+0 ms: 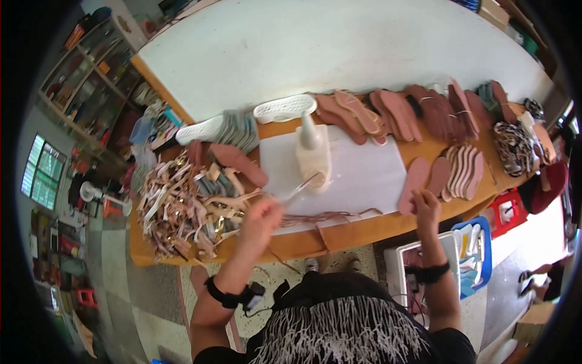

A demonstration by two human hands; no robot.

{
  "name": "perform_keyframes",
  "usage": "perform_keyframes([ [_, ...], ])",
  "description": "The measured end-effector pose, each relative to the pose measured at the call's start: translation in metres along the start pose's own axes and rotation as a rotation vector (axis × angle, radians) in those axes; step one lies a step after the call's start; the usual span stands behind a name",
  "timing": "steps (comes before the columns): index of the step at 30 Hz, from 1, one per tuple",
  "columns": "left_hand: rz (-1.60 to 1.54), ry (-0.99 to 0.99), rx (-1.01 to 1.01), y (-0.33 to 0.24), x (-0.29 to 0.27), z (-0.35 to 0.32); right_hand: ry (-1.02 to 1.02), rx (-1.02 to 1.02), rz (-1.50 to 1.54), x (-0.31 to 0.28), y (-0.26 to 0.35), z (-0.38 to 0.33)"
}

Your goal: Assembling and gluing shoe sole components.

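My left hand [262,219] is closed around a thin, pale brush-like tool [301,187]. The tool slants up to the right, and its tip is over the base of a cream plastic container [313,159] with a tall cone-shaped part. That container stands on a white sheet [364,159]. At the sheet's right edge, my right hand [426,209] has its fingers pressed together, overlapping the edge of a brown insole [414,181]. Whether they grip the insole or something small cannot be made out. Narrow brown straps [321,217] lie along the sheet's near edge.
A heap of mixed straps [182,209] covers the table's left end. Stacked brown insoles [394,114] and white soles [285,108] line the back. More insoles [465,173] lie at right. Below the near edge stand a white bin [397,273] and a blue basket [485,261].
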State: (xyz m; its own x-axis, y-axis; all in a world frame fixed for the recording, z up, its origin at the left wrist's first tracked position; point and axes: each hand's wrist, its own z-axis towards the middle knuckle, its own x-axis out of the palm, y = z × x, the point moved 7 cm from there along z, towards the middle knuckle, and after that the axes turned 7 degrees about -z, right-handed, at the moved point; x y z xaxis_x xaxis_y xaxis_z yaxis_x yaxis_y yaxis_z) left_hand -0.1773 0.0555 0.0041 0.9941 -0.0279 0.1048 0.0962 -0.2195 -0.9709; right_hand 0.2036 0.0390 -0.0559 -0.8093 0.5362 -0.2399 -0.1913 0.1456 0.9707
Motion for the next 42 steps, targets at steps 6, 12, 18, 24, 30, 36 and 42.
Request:
perform_keyframes([
  [6,0.321,-0.295,0.346,-0.089,-0.097,-0.001,0.190,0.206,-0.084,-0.044,-0.074,-0.054],
  [12,0.661,-0.005,0.393,-0.066,-0.059,0.023,0.349,0.277,-0.951,-0.114,-0.210,-0.109],
  [18,0.859,0.256,0.360,0.112,-0.007,0.062,0.066,0.265,-0.870,-0.145,-0.211,-0.141],
  [24,1.094,0.074,0.708,0.148,0.005,0.063,-0.052,0.278,-0.982,-0.148,-0.184,-0.165],
  [30,1.094,0.113,0.637,0.136,-0.006,0.055,-0.086,0.461,-1.043,-0.141,-0.169,-0.175],
  [36,0.987,0.141,0.740,0.082,0.001,0.034,-0.170,-0.104,-1.125,-0.097,-0.156,-0.115],
  [42,1.058,-0.046,0.751,0.046,-0.005,0.067,-0.201,0.198,-0.779,-0.041,-0.097,-0.015],
])
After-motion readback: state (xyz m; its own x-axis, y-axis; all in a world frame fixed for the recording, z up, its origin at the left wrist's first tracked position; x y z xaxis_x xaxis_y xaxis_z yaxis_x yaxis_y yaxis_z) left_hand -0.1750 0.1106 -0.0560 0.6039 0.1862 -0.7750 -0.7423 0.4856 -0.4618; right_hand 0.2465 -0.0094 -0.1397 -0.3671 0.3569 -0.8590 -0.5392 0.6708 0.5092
